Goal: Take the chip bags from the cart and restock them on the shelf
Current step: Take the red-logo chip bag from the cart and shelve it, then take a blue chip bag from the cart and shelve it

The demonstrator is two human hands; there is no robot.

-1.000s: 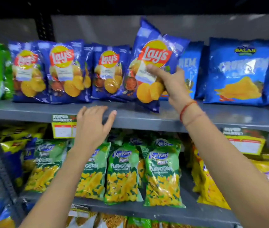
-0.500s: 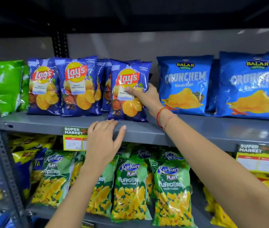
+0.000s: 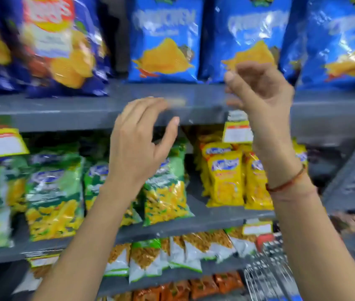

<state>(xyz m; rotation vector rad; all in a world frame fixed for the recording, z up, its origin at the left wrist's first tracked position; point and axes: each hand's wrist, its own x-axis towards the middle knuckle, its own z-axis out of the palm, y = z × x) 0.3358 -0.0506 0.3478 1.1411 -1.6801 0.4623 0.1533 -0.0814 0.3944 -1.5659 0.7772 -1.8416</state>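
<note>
Fingers of both hands loosely curled, empty, motion-blurred, right hand, left hand

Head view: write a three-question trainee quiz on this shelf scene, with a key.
1. True or false: the right hand holds a bag.
2. What colour are the bags below the right wrist?
3. The left hand is: A) gripping a bag B) open by the shelf edge C) in the cart.

Key: 1 false; 2 yellow; 3 B.
</note>
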